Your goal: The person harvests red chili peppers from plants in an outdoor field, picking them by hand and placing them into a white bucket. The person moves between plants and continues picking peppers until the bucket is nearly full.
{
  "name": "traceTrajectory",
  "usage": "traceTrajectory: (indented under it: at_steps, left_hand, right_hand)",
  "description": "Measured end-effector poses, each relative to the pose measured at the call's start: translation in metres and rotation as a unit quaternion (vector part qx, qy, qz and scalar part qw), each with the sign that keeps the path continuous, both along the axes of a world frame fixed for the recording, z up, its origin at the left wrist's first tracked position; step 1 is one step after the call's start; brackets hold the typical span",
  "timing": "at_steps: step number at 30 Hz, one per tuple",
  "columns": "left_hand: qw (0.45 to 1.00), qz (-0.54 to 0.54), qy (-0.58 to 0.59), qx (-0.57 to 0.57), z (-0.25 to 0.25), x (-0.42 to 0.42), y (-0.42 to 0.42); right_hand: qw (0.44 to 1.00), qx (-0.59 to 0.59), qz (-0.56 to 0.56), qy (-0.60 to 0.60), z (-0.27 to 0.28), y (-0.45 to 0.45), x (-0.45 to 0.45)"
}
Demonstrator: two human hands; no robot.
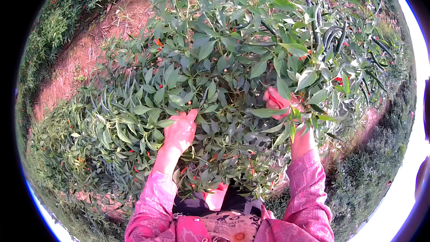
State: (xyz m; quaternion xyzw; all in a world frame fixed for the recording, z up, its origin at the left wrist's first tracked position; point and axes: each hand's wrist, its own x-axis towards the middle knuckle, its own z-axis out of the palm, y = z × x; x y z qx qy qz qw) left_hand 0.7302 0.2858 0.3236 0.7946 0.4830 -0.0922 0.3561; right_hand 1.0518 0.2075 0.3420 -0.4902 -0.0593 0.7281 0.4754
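Chili pepper plants (215, 60) with broad green leaves fill the space in front of me. My left hand (181, 129) reaches into the foliage, thumb and index finger close together; leaves hide the other fingertips. Just beyond its thumb hangs a dark chili pepper (204, 96). Over on the right, my right hand (292, 104) is curled, palm partly up, around red chili peppers (276, 100). Leaves cover part of that hand and its wrist.
Long dark green chili peppers (331, 37) hang in a cluster at the upper right. An orange-red chili (158, 42) shows at the upper left. Reddish soil with dry straw (80, 53) runs between plant rows. Below, a red and pale object (216, 195) sits between my legs.
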Motion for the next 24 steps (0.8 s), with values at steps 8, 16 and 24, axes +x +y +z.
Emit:
traceTrajectory:
  at_steps: [8, 16, 24]
  left_hand:
    - [0.980, -0.123, 0.040, 0.149, 0.035, 0.016, 0.007]
    - [0.913, -0.304, -0.273, 0.007, 0.148, 0.145, -0.126]
    - [0.879, -0.441, -0.184, -0.003, 0.139, 0.201, -0.215]
  right_hand:
    - [0.989, 0.022, -0.116, 0.086, 0.069, -0.171, -0.043]
    - [0.988, -0.018, -0.091, -0.120, 0.096, -0.285, -0.033]
    - [0.894, -0.013, -0.038, -0.447, 0.119, -0.315, -0.046]
